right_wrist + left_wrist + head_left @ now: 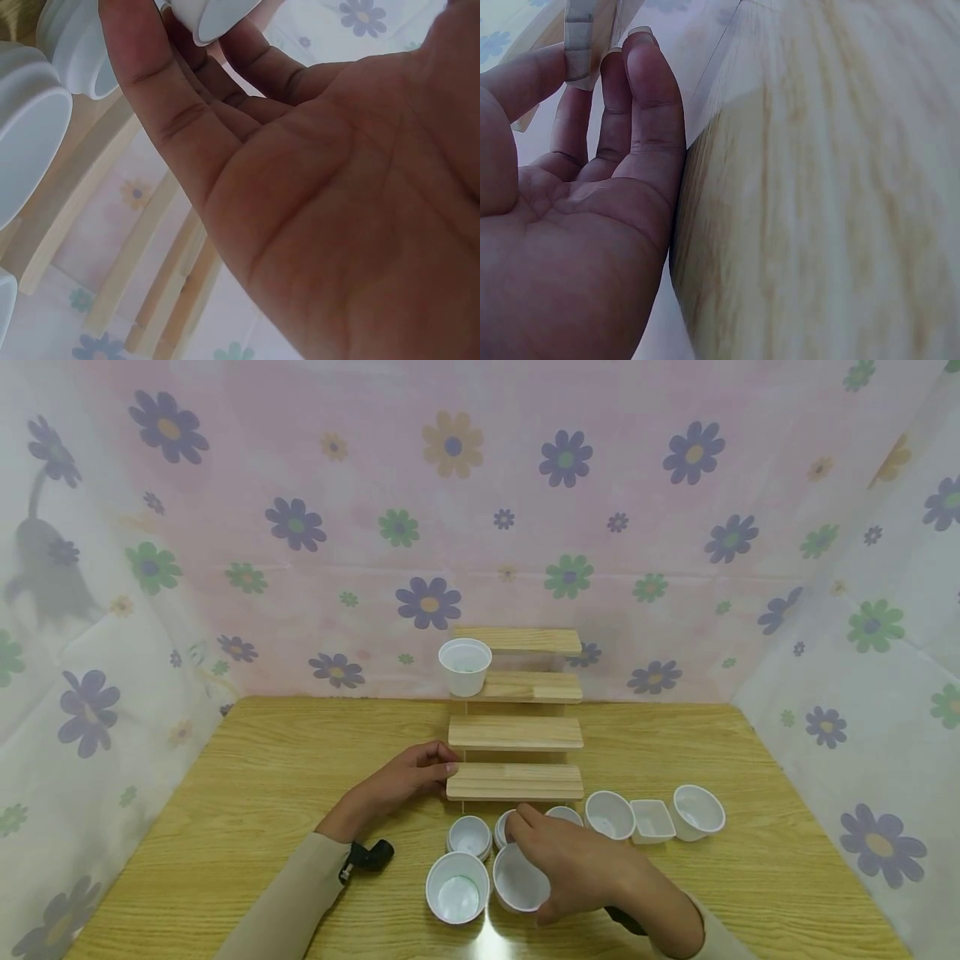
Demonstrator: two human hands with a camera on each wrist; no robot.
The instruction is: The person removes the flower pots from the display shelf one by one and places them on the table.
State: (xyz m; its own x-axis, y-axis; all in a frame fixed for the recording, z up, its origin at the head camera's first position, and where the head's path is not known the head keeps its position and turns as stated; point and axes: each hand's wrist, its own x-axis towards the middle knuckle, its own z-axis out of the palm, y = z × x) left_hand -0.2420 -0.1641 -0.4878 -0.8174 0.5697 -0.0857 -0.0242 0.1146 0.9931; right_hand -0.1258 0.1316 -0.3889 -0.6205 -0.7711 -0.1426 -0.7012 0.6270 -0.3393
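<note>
Flowered cloth in pink and white walls off 3 sides of a wooden table, and a 4-step wooden rack stands at the middle of the far edge against the back cloth. On the rack's 2nd step from the top, at its left end, sits 1 white cup. Left of the rack's lowest step, the left hand rests on the table with its fingers together and curled lightly, the fingertips touching the step's left end. Just in front of the rack lies a cluster of white cups: a small round cup, a larger open cup nearer the front edge, and a tipped cup beside it. The right hand lies over this cluster, its fingertips pinching a small white cup just in front of the lowest step. Right of the rack's front stand 3 more containers in a row: a round cup, a square tub and a tilted cup. Bare tabletop stretches left of the rack to the left cloth wall, and more lies right of the row.
</note>
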